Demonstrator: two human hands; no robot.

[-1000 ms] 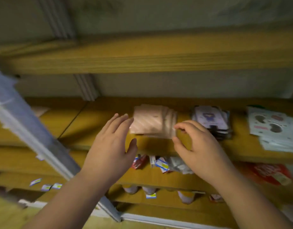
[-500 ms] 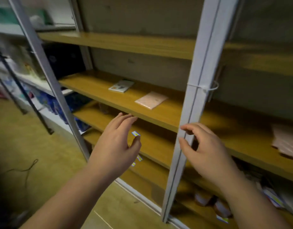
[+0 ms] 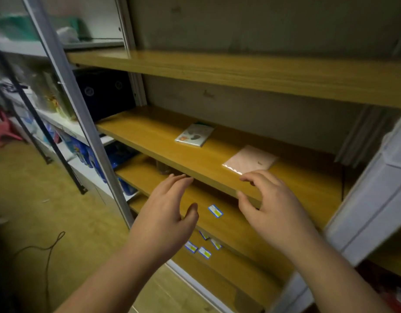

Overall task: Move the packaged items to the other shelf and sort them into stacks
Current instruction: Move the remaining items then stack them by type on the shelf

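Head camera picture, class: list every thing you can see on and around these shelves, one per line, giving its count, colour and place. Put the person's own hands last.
Wooden shelves: several boards, yellow-brown, filling the rack ahead.
Pink packet: one, pale pink, flat on the middle shelf, just beyond the right fingertips.
Printed packet: one, white with coloured pictures, on the same shelf, further back and left.
Small labels: about five, white, blue and yellow, on the lower shelves.
Metal upright: one, grey, left of the rack.
Dark box: one, navy, on the neighbouring rack at left.
Cable: one, dark, on the floor.
Left hand: open, holding nothing.
Right hand: fingers loosely curled, holding nothing.
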